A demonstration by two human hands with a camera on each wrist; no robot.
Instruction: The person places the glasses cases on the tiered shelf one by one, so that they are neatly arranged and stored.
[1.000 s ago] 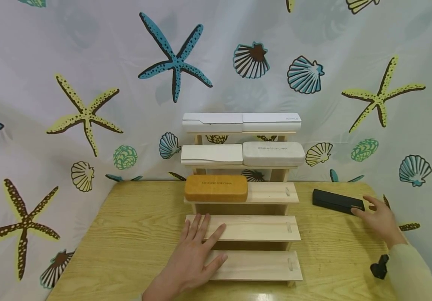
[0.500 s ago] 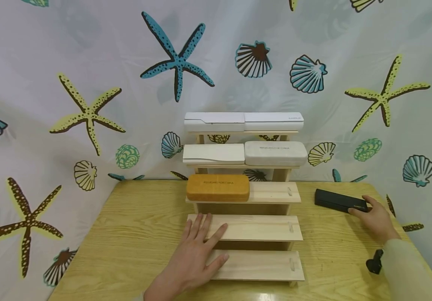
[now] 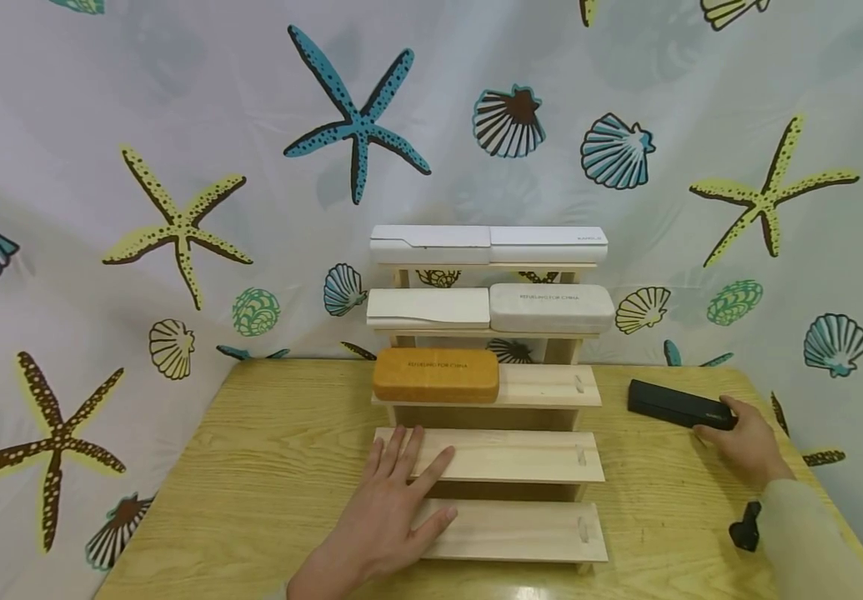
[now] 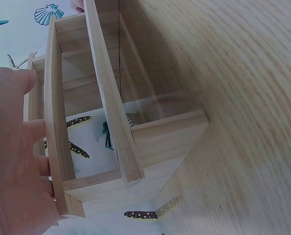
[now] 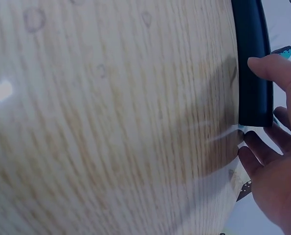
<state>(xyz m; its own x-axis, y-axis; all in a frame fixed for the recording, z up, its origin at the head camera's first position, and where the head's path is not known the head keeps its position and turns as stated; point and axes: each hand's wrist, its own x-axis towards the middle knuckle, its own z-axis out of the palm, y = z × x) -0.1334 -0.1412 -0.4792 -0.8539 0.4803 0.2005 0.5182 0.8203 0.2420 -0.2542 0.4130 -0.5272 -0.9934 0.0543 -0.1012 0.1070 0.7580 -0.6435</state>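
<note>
My left hand (image 3: 382,517) rests with spread, straight fingers on the lower left steps of a wooden tiered display rack (image 3: 514,454). In the left wrist view, its fingers lie along the edges of the rack's boards (image 4: 103,83). At the right, my right hand (image 3: 748,442) pinches the near right end of a long black glasses case (image 3: 674,403) on the table. The right wrist view has the thumb on the front of the black case (image 5: 255,83), and fingers reach behind it. On the third step up sits an orange-brown case (image 3: 436,375), at the left.
Two white cases stand side by side on the top step, the left one (image 3: 431,244) touching the right one (image 3: 549,245). Below them are a flat white case (image 3: 428,308) and a pale grey one (image 3: 551,307). A small black object (image 3: 745,527) is beside the right sleeve. A patterned curtain (image 3: 461,50) hangs behind.
My right hand has come slightly left and closed its thumb and fingers onto the black glasses case's end. The left hand stays put on the rack.
</note>
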